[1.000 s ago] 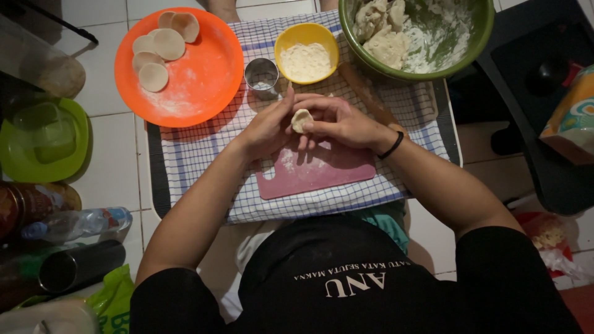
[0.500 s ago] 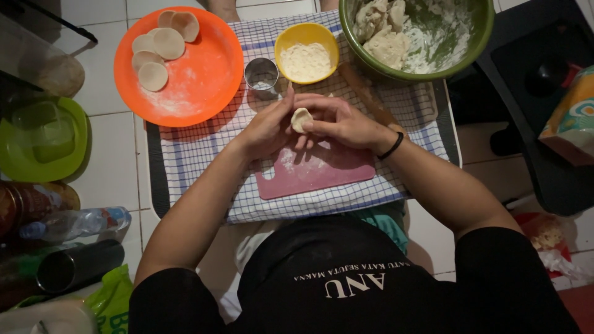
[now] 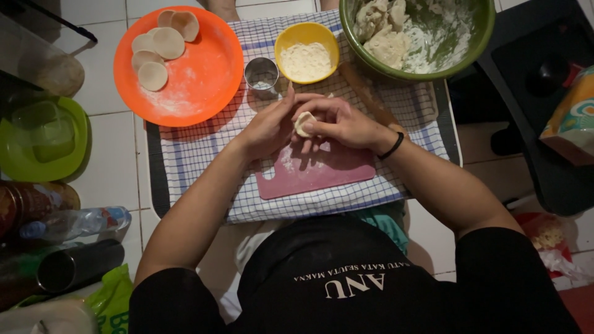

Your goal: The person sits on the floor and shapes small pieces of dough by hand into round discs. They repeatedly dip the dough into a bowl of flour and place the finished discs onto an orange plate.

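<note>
A small pale dough piece is pinched between both of my hands above a pink cutting board. My left hand grips it from the left, and my right hand, with a black band at the wrist, closes over it from the right. The board lies on a blue-and-white checked cloth. An orange plate at the upper left carries several flat dough rounds. A yellow bowl of white filling and a small metal ring cutter stand just beyond my hands.
A green bowl with dough lumps and flour sits at the top right, a wooden rolling pin below it. Green lidded containers, bottles and a dark cylinder crowd the left floor. A dark stool stands to the right.
Both hands stay over the board with the dough piece; the fingers shift slightly around it. Nothing else has moved.
</note>
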